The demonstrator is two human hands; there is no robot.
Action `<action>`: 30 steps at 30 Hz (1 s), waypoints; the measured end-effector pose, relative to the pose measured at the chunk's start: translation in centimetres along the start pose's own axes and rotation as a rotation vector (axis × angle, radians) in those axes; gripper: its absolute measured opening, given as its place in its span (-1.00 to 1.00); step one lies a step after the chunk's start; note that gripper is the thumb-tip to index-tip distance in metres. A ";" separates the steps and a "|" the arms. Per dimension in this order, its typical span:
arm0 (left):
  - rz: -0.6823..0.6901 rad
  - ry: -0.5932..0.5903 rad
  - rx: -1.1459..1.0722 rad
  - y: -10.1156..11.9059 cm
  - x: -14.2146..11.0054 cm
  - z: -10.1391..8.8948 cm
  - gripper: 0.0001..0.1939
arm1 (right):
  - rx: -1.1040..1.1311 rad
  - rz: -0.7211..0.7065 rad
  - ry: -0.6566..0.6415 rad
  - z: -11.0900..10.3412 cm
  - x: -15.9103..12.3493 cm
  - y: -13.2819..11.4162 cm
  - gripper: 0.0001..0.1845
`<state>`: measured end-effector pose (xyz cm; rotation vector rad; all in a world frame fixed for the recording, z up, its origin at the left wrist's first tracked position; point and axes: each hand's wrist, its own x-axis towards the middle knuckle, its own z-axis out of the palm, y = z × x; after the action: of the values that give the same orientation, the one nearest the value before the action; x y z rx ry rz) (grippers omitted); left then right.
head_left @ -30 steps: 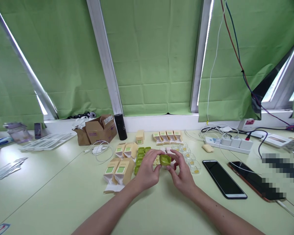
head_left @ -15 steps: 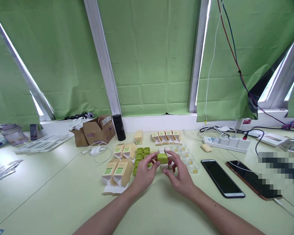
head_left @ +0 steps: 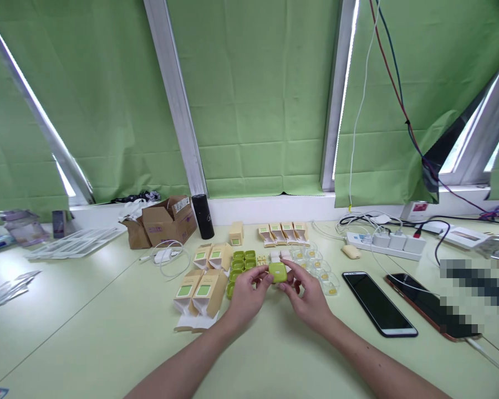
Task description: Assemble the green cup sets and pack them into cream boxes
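A small green rounded-square case (head_left: 278,272) is held up above the table between my two hands. My left hand (head_left: 249,291) pinches its left side between thumb and fingers. On the other side, my right hand (head_left: 307,293) has its fingertips and thumb closed on the right edge. Just behind my left hand stand several open green cases (head_left: 238,265) in rows. Small yellowish pieces (head_left: 261,259) and white pieces (head_left: 275,255) lie behind the held case, partly hidden. Clear plastic domes with yellow centres (head_left: 323,275) sit right of my right hand.
Open beige cartons with green labels (head_left: 210,288) stand on the left, more small cartons (head_left: 283,233) at the back. A brown cardboard box (head_left: 170,224) and a black cylinder (head_left: 202,216) are behind. To the right lie two phones (head_left: 379,303) and a power strip (head_left: 385,244).
The green case has tilted so that its broad face shows with a small light mark. My right thumb and fingers have closed in on its right edge.
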<state>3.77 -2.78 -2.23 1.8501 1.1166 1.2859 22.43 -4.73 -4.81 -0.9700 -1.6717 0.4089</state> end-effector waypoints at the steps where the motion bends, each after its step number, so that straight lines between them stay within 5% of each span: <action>1: 0.015 -0.008 0.004 0.1 0.0 -0.1 -0.55 | 0.008 0.008 0.000 0.0 0.0 0.0 -0.54; 20: 0.258 -0.055 0.237 0.1 0.0 -1.2 -0.82 | 0.116 0.054 -0.037 -0.2 0.1 -0.3 -0.61; 25: 0.543 -0.042 0.440 -0.2 -0.1 -1.5 -0.64 | 0.073 0.046 -0.043 -0.2 0.1 -0.3 -0.67; 30: 0.657 -0.061 0.513 -0.1 -0.3 -1.5 -0.51 | 0.056 0.031 -0.026 -0.1 0.1 -0.3 -0.69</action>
<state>2.24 -2.92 -1.94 2.7824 0.8831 1.3405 22.43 -4.88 -4.50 -0.9535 -1.6620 0.4890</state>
